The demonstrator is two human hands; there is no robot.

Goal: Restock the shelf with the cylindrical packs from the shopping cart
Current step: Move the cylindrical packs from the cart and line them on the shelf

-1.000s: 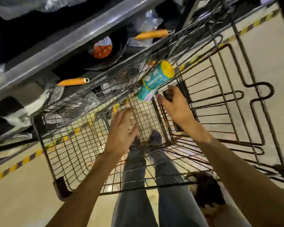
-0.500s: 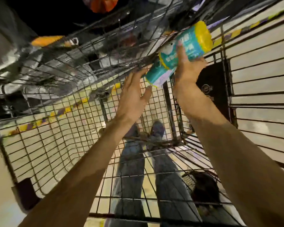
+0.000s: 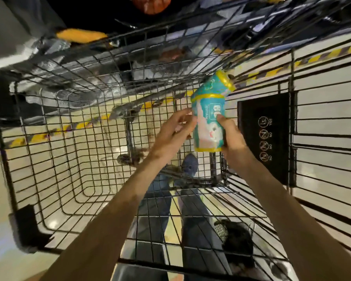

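Fingers, right: the fingers (image 3: 221, 120) of the right hand (image 3: 230, 136) curl round the near pack (image 3: 208, 128), thumb on its printed side, gripping it near the lower end.
Fingers, left: the left hand (image 3: 171, 134) has its fingers (image 3: 182, 116) loosely bent, the tips touching the pack's left edge; whether they truly pinch it I cannot tell.
Near pack: teal tube with yellow rims, held roughly upright above the cart's floor, clear of the wire.
Far pack: a second pack (image 3: 219, 85) with a yellow cap sits end to end against the first and tilts to the right; whether the two are joined I cannot tell.
Cart: the shopping cart (image 3: 55, 151) shows only bare wire mesh in its basket, with no other packs visible inside.
Shelf: a dark shelf (image 3: 55, 55) lies beyond the cart's far wall, blurred.
Progress: judging by this, the cart looks nearly emptied; these packs are lifted out but not yet shelved, so carrying and placing remain.
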